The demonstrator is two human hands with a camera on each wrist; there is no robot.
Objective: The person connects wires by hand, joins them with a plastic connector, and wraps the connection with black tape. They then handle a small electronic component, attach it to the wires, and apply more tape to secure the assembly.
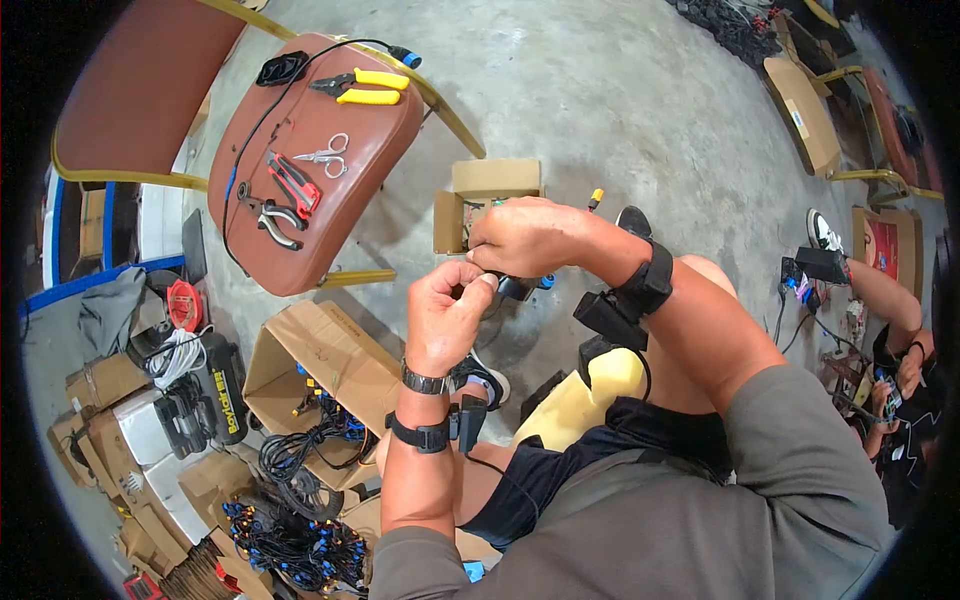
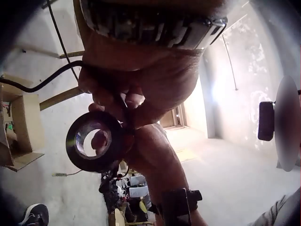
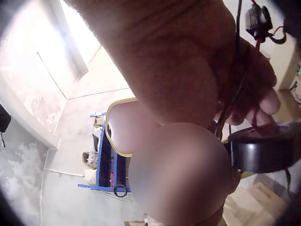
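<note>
Both bare hands meet in front of the person. My left hand [image 1: 443, 318] pinches a thin black cable [image 2: 51, 77] between thumb and forefinger. Close beside it, my right hand [image 1: 530, 236] holds a roll of black tape [image 2: 76, 157], with a fingertip showing in the roll's hole. In the right wrist view the tape roll [image 3: 261, 153] hangs under the right fingers. A small black box on a red wire [image 3: 258, 22] dangles near that hand. The spot where tape and cable meet is hidden by the fingers.
On a brown chair [image 1: 350, 200] lie yellow-handled pliers [image 1: 375, 87], scissors [image 1: 330, 156], a red cutter [image 1: 293, 184] and black-and-white pliers [image 1: 275, 222]. An open carton [image 1: 497, 178] stands beyond the hands. Another box [image 1: 330, 345] with cables is at the left; another person's hands [image 1: 908, 372] show at right.
</note>
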